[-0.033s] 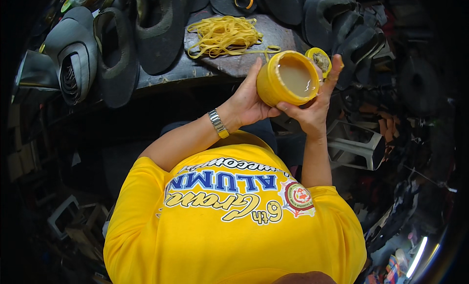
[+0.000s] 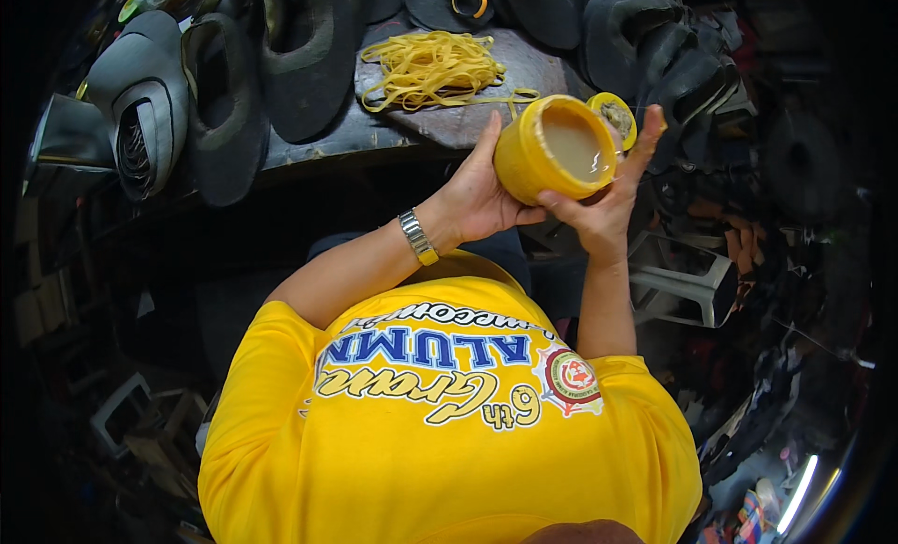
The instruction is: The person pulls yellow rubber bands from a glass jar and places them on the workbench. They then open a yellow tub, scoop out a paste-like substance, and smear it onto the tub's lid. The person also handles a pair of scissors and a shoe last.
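Both hands hold up a yellow jar (image 2: 524, 160) in front of the bench edge. Its mouth is uncovered and tipped toward me, showing a cloudy tan liquid (image 2: 572, 147) inside. My left hand (image 2: 477, 196) wraps the jar's left side and underside, thumb pointing up. My right hand (image 2: 603, 212) grips its lower right with the thumb, while one finger stretches upward, its tip stained yellowish. Just behind that finger shows a yellow lid (image 2: 629, 123) with crusted residue inside; I cannot tell whether the right hand holds it. A heap of flat yellow strips (image 2: 430, 69) lies beyond the jar.
Black shoe soles or slippers (image 2: 304, 86) crowd the bench at left, with more black footwear (image 2: 645, 39) at right. Orange-handled scissors (image 2: 468, 0) lie at the back. A pale plastic stool (image 2: 687, 280) stands on the floor at right, amid scattered scraps.
The jar has shifted very slightly to the right and turned a little. The stretched finger of my right hand has moved slightly right.
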The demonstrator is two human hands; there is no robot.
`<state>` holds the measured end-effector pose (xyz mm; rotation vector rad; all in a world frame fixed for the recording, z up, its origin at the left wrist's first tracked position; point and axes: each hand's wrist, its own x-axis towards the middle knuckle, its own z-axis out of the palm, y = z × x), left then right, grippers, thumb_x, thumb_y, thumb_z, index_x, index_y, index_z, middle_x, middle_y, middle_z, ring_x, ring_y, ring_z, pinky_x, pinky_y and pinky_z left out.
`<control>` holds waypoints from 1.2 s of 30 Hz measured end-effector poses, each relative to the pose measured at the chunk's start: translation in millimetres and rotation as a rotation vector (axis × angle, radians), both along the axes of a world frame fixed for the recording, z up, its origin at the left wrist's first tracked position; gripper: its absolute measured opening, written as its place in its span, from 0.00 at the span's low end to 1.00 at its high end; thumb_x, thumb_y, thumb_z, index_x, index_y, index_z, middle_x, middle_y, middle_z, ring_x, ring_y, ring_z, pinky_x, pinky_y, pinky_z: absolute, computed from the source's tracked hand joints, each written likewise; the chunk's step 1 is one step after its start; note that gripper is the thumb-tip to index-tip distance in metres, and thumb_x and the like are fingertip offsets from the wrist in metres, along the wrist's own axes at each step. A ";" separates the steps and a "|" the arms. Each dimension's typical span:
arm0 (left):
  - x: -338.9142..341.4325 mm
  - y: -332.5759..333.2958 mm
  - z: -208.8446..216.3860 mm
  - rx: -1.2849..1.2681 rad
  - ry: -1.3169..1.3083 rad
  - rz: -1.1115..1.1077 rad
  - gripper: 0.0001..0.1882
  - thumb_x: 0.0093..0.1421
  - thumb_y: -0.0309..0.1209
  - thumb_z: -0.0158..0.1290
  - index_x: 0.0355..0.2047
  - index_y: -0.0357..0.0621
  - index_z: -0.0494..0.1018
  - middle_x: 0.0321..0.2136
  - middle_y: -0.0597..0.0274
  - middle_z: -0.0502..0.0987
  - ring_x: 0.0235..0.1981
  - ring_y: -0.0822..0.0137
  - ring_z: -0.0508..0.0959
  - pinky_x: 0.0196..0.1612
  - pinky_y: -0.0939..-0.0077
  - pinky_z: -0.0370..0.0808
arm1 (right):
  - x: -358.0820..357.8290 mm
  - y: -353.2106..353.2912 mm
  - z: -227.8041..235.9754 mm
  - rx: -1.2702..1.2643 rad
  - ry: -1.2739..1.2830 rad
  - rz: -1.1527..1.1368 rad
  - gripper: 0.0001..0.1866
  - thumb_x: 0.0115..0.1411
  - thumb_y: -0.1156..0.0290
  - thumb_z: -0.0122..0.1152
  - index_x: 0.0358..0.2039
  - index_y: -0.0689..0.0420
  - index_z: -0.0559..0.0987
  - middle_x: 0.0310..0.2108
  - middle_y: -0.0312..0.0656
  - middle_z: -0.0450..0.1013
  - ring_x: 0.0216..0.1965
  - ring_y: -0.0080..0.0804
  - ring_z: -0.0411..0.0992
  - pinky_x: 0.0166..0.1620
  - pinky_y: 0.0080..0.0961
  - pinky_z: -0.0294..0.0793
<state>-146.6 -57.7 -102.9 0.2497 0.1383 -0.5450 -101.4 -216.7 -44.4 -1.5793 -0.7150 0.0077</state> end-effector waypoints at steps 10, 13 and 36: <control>-19.0 25.7 16.1 0.244 -0.137 -0.043 0.50 0.65 0.72 0.22 0.69 0.45 0.61 0.67 0.57 0.63 0.62 0.59 0.68 0.60 0.66 0.67 | 117.6 23.4 -9.0 -0.238 -0.340 -0.348 0.71 0.46 0.60 0.82 0.73 0.57 0.33 0.66 0.54 0.55 0.66 0.41 0.61 0.68 0.32 0.59; -25.0 32.6 18.6 0.379 -0.224 0.010 0.48 0.66 0.70 0.22 0.67 0.46 0.63 0.66 0.58 0.64 0.60 0.62 0.70 0.58 0.69 0.68 | 130.0 41.5 -29.3 -0.305 -0.330 -0.331 0.71 0.47 0.57 0.82 0.74 0.55 0.33 0.68 0.55 0.52 0.67 0.42 0.59 0.69 0.32 0.58; 132.5 68.6 80.5 2.456 -1.502 0.579 0.19 0.59 0.44 0.54 0.30 0.39 0.83 0.63 0.45 0.66 0.70 0.48 0.53 0.64 0.35 0.51 | 196.4 26.3 34.8 -0.655 -0.110 -0.113 0.31 0.71 0.41 0.42 0.38 0.51 0.87 0.51 0.44 0.76 0.58 0.43 0.70 0.68 0.47 0.52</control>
